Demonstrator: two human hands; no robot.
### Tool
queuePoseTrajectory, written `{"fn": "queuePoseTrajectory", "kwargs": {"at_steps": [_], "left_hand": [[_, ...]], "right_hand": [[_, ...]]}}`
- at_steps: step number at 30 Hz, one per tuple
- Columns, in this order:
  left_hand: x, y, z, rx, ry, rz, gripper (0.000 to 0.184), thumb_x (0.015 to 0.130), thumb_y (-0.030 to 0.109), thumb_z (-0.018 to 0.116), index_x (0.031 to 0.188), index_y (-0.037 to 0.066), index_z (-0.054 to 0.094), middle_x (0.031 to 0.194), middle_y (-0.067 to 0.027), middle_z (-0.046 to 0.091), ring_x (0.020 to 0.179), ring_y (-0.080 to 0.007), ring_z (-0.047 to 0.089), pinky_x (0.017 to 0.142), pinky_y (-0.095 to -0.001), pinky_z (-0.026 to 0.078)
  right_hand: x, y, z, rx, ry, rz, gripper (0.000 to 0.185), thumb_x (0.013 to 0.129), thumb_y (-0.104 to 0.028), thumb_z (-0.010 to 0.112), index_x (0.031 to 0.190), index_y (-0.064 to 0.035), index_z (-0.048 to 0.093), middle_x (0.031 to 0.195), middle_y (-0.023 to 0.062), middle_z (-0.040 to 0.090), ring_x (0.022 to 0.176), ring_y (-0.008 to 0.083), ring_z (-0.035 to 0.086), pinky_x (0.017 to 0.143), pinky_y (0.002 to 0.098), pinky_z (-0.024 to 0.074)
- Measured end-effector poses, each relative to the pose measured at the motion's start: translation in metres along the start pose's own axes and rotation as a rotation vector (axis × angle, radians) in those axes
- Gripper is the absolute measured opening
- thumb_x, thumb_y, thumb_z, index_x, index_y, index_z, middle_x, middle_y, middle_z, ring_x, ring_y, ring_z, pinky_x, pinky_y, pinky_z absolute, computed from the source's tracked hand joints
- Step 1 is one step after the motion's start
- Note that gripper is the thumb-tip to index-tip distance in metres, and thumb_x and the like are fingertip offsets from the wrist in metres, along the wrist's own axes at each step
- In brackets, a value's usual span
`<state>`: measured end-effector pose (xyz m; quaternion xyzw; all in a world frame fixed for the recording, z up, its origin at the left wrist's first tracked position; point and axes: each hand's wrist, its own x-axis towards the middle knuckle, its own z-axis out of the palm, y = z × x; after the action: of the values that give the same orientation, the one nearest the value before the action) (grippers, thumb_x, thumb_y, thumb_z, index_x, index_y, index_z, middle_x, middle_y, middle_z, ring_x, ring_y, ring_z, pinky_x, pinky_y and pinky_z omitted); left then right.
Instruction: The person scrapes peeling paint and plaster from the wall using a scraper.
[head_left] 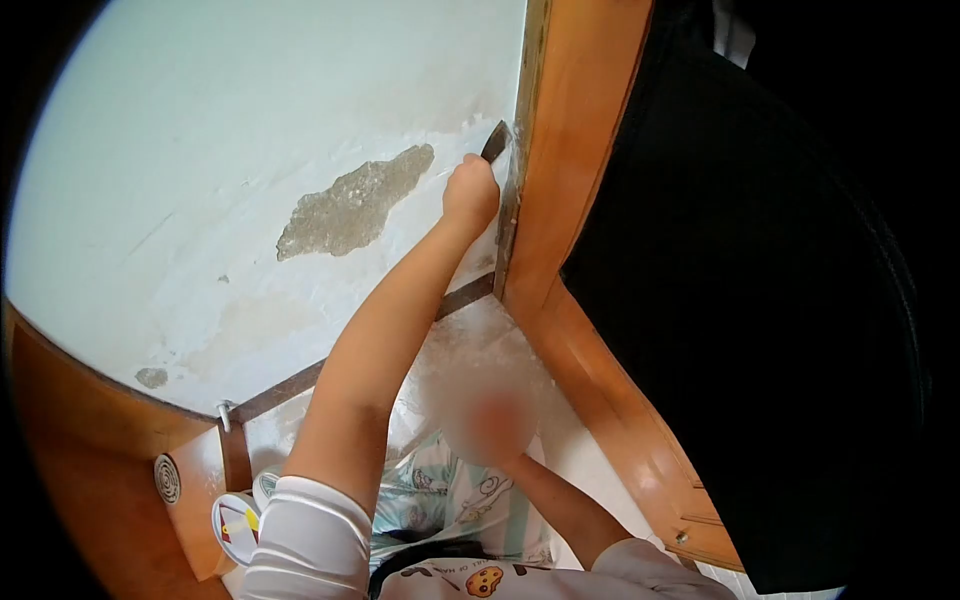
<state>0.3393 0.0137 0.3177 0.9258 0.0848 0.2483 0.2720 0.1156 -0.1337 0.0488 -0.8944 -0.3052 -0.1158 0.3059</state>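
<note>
My left hand (472, 195) is closed around the handle of a scraper (496, 141). Its dark blade points up and touches or nearly touches the white wall (300, 90), close to the wooden door frame (565, 130). To the left of this hand, a rough grey patch (355, 203) of bare plaster shows where the surface has come off. My right hand (490, 420) is low in front of my body, above my patterned trousers (470, 500). A blur covers it, so its fingers and anything in them are hidden.
A dark skirting board (290, 388) runs along the wall's foot above a dusty floor (480, 340). A round tub (236, 528) stands at lower left beside an orange-brown wooden panel (190, 500). Large black fabric (760, 300) fills the right side.
</note>
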Motion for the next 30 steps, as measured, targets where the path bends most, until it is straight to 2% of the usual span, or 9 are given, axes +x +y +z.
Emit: {"fn": "queuePoseTrajectory", "kwargs": {"at_steps": [3, 6, 15, 18, 21, 24, 30], "left_hand": [[-0.013, -0.002, -0.003, -0.061, 0.099, 0.079, 0.024, 0.086, 0.015, 0.044, 0.082, -0.008, 0.048, 0.074, -0.0313, 0.057, 0.071, -0.0461, 0.057, 0.065, -0.0495, 0.046], [-0.018, 0.000, -0.010, -0.093, 0.109, 0.012, 0.023, 0.086, 0.014, 0.044, 0.081, -0.008, 0.048, 0.073, -0.0314, 0.057, 0.069, -0.0465, 0.056, 0.065, -0.0503, 0.045], [0.010, 0.004, -0.006, -0.033, 0.092, 0.089, 0.027, 0.087, 0.017, 0.043, 0.082, -0.008, 0.048, 0.072, -0.0310, 0.057, 0.071, -0.0465, 0.057, 0.066, -0.0508, 0.045], [-0.005, 0.003, -0.010, -0.020, 0.077, 0.126, 0.013, 0.078, 0.000, 0.042, 0.087, -0.008, 0.048, 0.076, -0.0296, 0.059, 0.074, -0.0430, 0.060, 0.067, -0.0478, 0.048], [-0.020, 0.000, -0.027, -0.014, 0.041, -0.016, 0.013, 0.078, 0.000, 0.042, 0.086, -0.008, 0.049, 0.077, -0.0293, 0.059, 0.075, -0.0424, 0.060, 0.067, -0.0467, 0.049], [-0.004, -0.002, -0.028, 0.041, 0.021, 0.080, 0.013, 0.078, 0.001, 0.044, 0.084, -0.008, 0.051, 0.079, -0.0290, 0.059, 0.078, -0.0419, 0.060, 0.069, -0.0461, 0.049], [0.005, 0.026, -0.037, 0.081, -0.007, 0.050, 0.013, 0.078, 0.001, 0.044, 0.084, -0.008, 0.052, 0.083, -0.0287, 0.060, 0.081, -0.0414, 0.060, 0.070, -0.0453, 0.049]], "right_hand": [[0.000, 0.000, 0.000, 0.007, -0.003, 0.005, 0.018, 0.079, -0.018, 0.056, 0.089, -0.0039, 0.057, 0.084, 0.0143, 0.055, 0.079, 0.0297, 0.051, 0.071, 0.0427, 0.0401], [0.000, 0.000, 0.000, 0.008, -0.004, 0.009, 0.018, 0.079, -0.018, 0.056, 0.089, -0.0038, 0.057, 0.085, 0.0143, 0.055, 0.080, 0.0295, 0.051, 0.071, 0.0426, 0.0401], [0.000, 0.001, 0.003, 0.014, -0.018, 0.004, 0.018, 0.079, -0.018, 0.056, 0.090, -0.0037, 0.057, 0.086, 0.0140, 0.055, 0.081, 0.0289, 0.051, 0.072, 0.0421, 0.0401], [-0.002, 0.001, 0.003, 0.013, -0.020, 0.008, 0.018, 0.079, -0.018, 0.056, 0.091, -0.0037, 0.056, 0.087, 0.0139, 0.055, 0.082, 0.0287, 0.051, 0.073, 0.0420, 0.0401], [-0.003, 0.002, 0.004, 0.014, -0.017, 0.011, 0.018, 0.080, -0.018, 0.056, 0.091, -0.0037, 0.056, 0.087, 0.0139, 0.055, 0.082, 0.0285, 0.051, 0.073, 0.0418, 0.0401], [-0.001, 0.001, 0.005, 0.020, -0.019, 0.011, 0.018, 0.080, -0.018, 0.056, 0.092, -0.0036, 0.056, 0.088, 0.0138, 0.055, 0.083, 0.0283, 0.051, 0.073, 0.0417, 0.0401], [-0.005, 0.000, 0.009, 0.027, -0.029, 0.010, 0.019, 0.080, -0.017, 0.056, 0.092, -0.0036, 0.056, 0.089, 0.0136, 0.055, 0.083, 0.0280, 0.051, 0.074, 0.0413, 0.0401]]}}
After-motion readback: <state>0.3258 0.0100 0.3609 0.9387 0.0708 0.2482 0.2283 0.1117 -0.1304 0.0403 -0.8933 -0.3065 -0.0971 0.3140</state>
